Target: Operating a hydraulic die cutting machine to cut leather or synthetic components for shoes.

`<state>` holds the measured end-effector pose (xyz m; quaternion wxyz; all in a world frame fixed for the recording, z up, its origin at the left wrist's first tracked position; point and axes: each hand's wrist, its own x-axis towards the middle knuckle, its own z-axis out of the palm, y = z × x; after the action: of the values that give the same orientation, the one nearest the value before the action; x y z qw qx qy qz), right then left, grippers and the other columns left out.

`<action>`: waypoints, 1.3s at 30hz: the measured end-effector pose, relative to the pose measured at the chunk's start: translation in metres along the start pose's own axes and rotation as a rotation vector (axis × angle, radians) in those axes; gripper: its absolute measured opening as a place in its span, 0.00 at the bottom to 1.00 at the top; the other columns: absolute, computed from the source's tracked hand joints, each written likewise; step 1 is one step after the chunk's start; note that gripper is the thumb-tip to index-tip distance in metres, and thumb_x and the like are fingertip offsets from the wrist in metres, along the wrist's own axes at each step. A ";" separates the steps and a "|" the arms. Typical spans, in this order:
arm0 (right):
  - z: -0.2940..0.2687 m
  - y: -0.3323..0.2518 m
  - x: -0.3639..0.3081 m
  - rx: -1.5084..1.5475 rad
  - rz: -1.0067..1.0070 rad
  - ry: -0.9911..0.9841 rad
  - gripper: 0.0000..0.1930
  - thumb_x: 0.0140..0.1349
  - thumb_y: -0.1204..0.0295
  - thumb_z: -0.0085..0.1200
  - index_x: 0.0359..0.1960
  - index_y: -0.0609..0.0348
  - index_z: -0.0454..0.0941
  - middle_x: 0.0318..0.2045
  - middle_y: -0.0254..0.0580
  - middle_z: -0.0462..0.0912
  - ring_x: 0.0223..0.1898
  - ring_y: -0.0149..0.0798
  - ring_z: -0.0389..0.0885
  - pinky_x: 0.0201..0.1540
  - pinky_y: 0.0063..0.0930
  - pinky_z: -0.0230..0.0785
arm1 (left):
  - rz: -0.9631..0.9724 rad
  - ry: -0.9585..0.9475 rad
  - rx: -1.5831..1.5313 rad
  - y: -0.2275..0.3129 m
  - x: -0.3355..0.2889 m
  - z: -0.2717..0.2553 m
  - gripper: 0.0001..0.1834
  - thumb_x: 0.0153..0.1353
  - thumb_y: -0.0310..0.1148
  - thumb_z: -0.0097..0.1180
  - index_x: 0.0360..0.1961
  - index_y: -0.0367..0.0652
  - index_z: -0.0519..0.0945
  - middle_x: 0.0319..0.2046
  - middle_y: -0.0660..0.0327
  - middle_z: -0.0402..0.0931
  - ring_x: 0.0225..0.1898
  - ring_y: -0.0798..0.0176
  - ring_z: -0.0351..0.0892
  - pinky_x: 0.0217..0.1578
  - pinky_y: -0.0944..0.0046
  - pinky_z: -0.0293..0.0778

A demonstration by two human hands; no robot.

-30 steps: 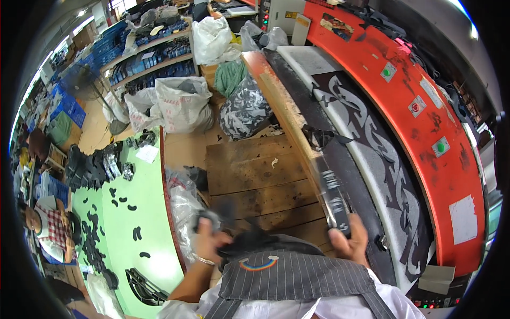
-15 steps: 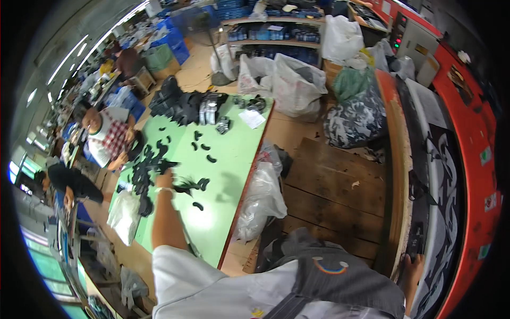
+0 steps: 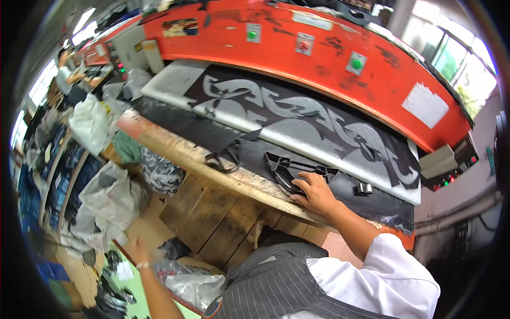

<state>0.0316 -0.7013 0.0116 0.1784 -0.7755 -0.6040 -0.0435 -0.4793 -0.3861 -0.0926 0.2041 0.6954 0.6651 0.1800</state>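
Observation:
My right hand [image 3: 314,194] grips the near edge of a black, curved, frame-like cutting die [image 3: 281,169], which lies on the dark ledge [image 3: 175,119] of a red machine. A second, smaller black cutting die [image 3: 226,158] sits to its left, and a small shiny metal piece [image 3: 364,189] is to the right of the hand. Beyond them, a black sheet [image 3: 255,87] with curved cut-outs covers a white pad [image 3: 175,77]. At the lower left, my left hand [image 3: 141,252] is over the corner of the green table, smeared by motion; its fingers cannot be made out.
The red machine [image 3: 329,42] spans the far side, with green and red buttons. White sacks [image 3: 109,202] and a shelf stand at the left. A wooden pallet floor [image 3: 212,212] lies below the ledge's worn wooden edge. Another person [image 3: 66,77] is far left.
The view has swung right, from the green table to the red machine. My left hand has left the black pieces on the table. My right hand is still at the ledge.

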 end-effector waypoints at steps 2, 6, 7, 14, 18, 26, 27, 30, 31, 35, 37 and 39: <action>-0.010 0.006 0.001 0.016 -0.008 0.040 0.22 0.54 0.57 0.61 0.49 0.53 0.75 0.50 0.47 0.74 0.52 0.50 0.71 0.55 0.43 0.62 | 0.251 -0.036 -0.338 0.125 0.013 0.022 0.20 0.60 0.40 0.57 0.48 0.38 0.79 0.45 0.51 0.80 0.46 0.52 0.79 0.48 0.60 0.72; -0.025 0.051 -0.028 -0.145 0.396 0.050 0.24 0.53 0.57 0.63 0.49 0.52 0.76 0.51 0.46 0.74 0.55 0.52 0.69 0.59 0.45 0.58 | 0.745 -0.230 -0.053 0.286 0.042 0.054 0.30 0.54 0.46 0.62 0.56 0.42 0.74 0.57 0.51 0.70 0.61 0.50 0.64 0.60 0.53 0.59; -0.027 0.065 -0.037 -0.158 0.504 0.059 0.27 0.51 0.56 0.64 0.52 0.52 0.75 0.54 0.49 0.71 0.57 0.53 0.67 0.60 0.48 0.56 | 0.825 -0.295 -0.017 0.308 0.048 0.064 0.38 0.52 0.52 0.64 0.60 0.43 0.70 0.62 0.50 0.65 0.64 0.49 0.59 0.63 0.49 0.54; -0.020 0.099 -0.070 -0.416 0.848 -0.093 0.34 0.49 0.61 0.66 0.59 0.53 0.68 0.59 0.52 0.65 0.60 0.55 0.61 0.60 0.50 0.54 | 1.035 -0.587 0.433 0.366 0.062 0.088 0.59 0.42 0.55 0.69 0.70 0.41 0.52 0.55 0.50 0.66 0.54 0.49 0.63 0.55 0.50 0.58; -0.041 0.102 -0.056 -0.235 1.004 -0.029 0.31 0.47 0.65 0.66 0.56 0.55 0.71 0.56 0.49 0.69 0.58 0.54 0.64 0.58 0.48 0.58 | 1.059 -0.714 0.407 0.373 0.083 0.069 0.57 0.42 0.57 0.68 0.68 0.40 0.55 0.57 0.50 0.65 0.58 0.48 0.61 0.57 0.50 0.57; -0.061 0.120 -0.111 0.148 1.296 0.074 0.20 0.52 0.64 0.65 0.42 0.62 0.73 0.37 0.42 0.77 0.37 0.46 0.77 0.41 0.35 0.70 | 1.038 -0.598 -0.087 0.392 0.198 0.081 0.23 0.56 0.45 0.62 0.48 0.40 0.79 0.49 0.53 0.76 0.53 0.48 0.71 0.56 0.51 0.64; -0.057 0.124 -0.118 0.414 1.384 0.244 0.19 0.56 0.62 0.63 0.43 0.60 0.73 0.34 0.38 0.76 0.35 0.41 0.77 0.37 0.33 0.71 | 1.000 -0.485 -0.106 0.395 0.220 0.083 0.18 0.57 0.41 0.61 0.44 0.40 0.80 0.46 0.53 0.78 0.50 0.48 0.74 0.53 0.52 0.67; -0.063 0.082 -0.059 0.778 1.416 0.764 0.19 0.66 0.51 0.49 0.48 0.51 0.69 0.36 0.33 0.76 0.32 0.28 0.76 0.27 0.22 0.69 | 0.864 -0.346 -0.196 0.400 0.289 0.089 0.13 0.56 0.35 0.60 0.39 0.38 0.81 0.41 0.50 0.79 0.45 0.48 0.76 0.48 0.55 0.71; -0.060 0.078 -0.044 0.736 1.432 0.952 0.18 0.67 0.50 0.47 0.46 0.50 0.69 0.36 0.33 0.77 0.30 0.27 0.77 0.23 0.19 0.66 | 0.847 -0.303 -0.216 0.401 0.312 0.094 0.12 0.56 0.34 0.59 0.38 0.37 0.81 0.40 0.50 0.79 0.44 0.47 0.77 0.47 0.56 0.72; -0.067 0.046 0.049 0.928 1.370 0.821 0.17 0.66 0.50 0.47 0.46 0.48 0.68 0.37 0.36 0.77 0.28 0.29 0.76 0.21 0.22 0.63 | 0.949 -0.264 -0.250 0.400 0.389 0.123 0.10 0.56 0.32 0.58 0.38 0.40 0.83 0.42 0.55 0.80 0.46 0.50 0.77 0.48 0.56 0.71; -0.037 0.014 0.146 1.033 1.329 0.769 0.18 0.64 0.56 0.49 0.50 0.48 0.68 0.39 0.38 0.75 0.31 0.29 0.74 0.24 0.22 0.66 | 1.011 -0.264 -0.281 0.398 0.416 0.139 0.10 0.55 0.32 0.60 0.39 0.43 0.84 0.41 0.59 0.80 0.46 0.52 0.75 0.49 0.56 0.69; -0.005 -0.021 0.248 0.764 1.251 0.355 0.26 0.59 0.66 0.51 0.60 0.53 0.64 0.47 0.39 0.71 0.39 0.31 0.72 0.36 0.25 0.71 | 1.190 -0.200 -0.247 0.390 0.435 0.147 0.12 0.53 0.33 0.63 0.39 0.44 0.84 0.39 0.61 0.79 0.45 0.53 0.73 0.48 0.56 0.68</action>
<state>0.0785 -0.4697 0.0912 0.5211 -0.8394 0.0138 0.1542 -0.0479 0.0290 -0.0230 0.2089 0.9321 0.1151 0.2726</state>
